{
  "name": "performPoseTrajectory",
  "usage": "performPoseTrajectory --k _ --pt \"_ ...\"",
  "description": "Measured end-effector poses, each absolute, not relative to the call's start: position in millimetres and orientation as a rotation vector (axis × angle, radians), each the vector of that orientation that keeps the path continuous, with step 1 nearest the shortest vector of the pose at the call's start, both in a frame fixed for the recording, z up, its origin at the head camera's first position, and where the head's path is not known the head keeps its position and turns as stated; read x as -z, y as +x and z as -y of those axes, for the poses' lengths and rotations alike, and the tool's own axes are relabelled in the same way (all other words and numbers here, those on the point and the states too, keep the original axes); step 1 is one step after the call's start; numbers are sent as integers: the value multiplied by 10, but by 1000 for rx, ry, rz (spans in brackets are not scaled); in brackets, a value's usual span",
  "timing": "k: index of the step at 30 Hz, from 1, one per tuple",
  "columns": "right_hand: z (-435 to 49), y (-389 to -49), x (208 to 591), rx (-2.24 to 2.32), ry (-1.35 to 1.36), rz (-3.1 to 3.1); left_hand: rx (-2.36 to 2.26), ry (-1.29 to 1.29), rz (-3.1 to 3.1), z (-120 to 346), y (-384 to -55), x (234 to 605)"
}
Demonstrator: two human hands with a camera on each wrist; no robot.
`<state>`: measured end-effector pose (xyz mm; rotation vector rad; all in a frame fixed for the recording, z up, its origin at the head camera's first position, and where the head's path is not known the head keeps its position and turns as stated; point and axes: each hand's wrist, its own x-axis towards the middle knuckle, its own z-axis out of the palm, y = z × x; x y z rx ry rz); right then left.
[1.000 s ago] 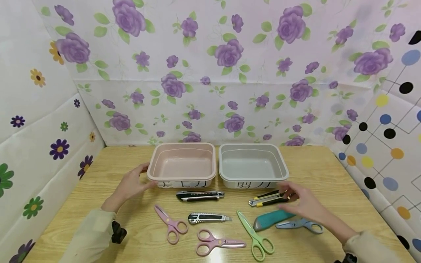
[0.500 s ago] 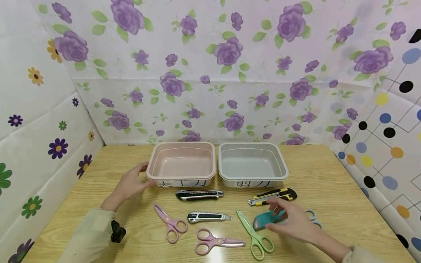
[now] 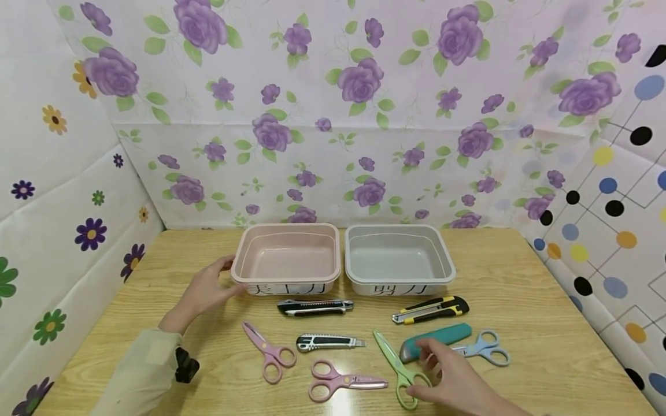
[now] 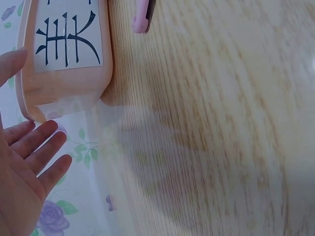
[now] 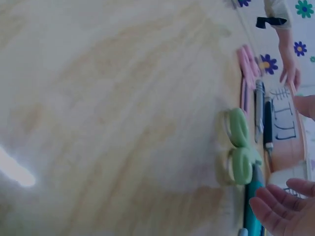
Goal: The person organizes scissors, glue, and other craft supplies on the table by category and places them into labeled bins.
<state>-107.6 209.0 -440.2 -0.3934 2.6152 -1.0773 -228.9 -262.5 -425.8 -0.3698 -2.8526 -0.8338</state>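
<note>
My left hand (image 3: 205, 292) rests at the left end of the pink bin (image 3: 286, 282). Its thumb is by the front rim, and the fingers extend loosely, as the left wrist view shows. Over the handles of the green scissors (image 3: 395, 358) hovers my right hand (image 3: 455, 378), fingers loosely bent and holding nothing; whether it touches them I cannot tell. Just beyond its fingertips lies a teal tool with a grey end (image 3: 450, 334), partly covered. Blue scissors (image 3: 486, 348) lie to the right of that tool, their blades partly hidden by the hand.
A grey bin (image 3: 400, 282) stands beside the pink one. In front lie a black utility knife (image 3: 314, 308), a silver-and-black one (image 3: 330, 342) and a yellow-and-black one (image 3: 434, 310). Pink scissors (image 3: 269, 351) lie left; another pink pair (image 3: 343, 382) lies nearer. Patterned cloth surrounds the table.
My right hand has moved from the yellow-and-black knife, across the teal tool, toward me and left to the green scissors. My left hand has stayed at the pink bin.
</note>
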Motion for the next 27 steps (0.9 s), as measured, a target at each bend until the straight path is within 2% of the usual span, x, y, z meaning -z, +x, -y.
performPoseTrajectory --k 16,27 --pt "-2043 -997 4584 979 -291 -2662 844 -361 2864 2625 -2293 4244" --pt "-1993 -971 4646 951 -313 -2668 832 -353 2861 2621 -2289 4240"
